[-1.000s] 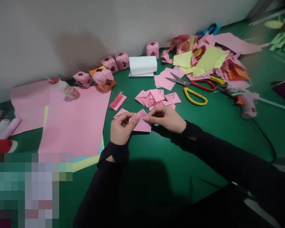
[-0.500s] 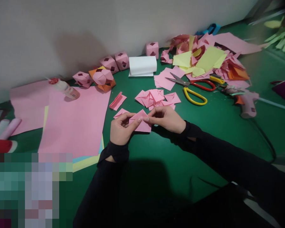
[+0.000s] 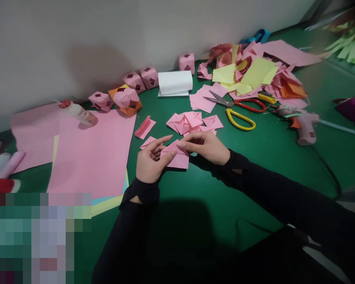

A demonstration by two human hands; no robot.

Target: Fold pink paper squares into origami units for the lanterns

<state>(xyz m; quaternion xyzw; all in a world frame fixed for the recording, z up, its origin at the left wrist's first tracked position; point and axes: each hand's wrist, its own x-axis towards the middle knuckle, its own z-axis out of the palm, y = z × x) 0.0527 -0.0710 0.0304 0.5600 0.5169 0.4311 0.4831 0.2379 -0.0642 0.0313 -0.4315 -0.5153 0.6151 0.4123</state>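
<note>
Between my hands is a small folded piece of pink paper with a pointed top. My left hand holds its left side, thumb across the front and index finger lifted off. The right hand pinches the paper's top corner between thumb and fingers. Just beyond lies a pile of folded pink paper pieces. Another folded piece shows partly behind my left fingers, and a folded pink strip rests a little farther back.
Scissors with one red and one yellow handle lie right of the pile, near a glue gun. Paper scraps heap at the back right. Pink sheets with a small bottle lie left. Folded paper cubes line the wall.
My left index finger has lifted from the paper's top and straightened. The right hand still pinches near the top corner. The view has shifted slightly.
</note>
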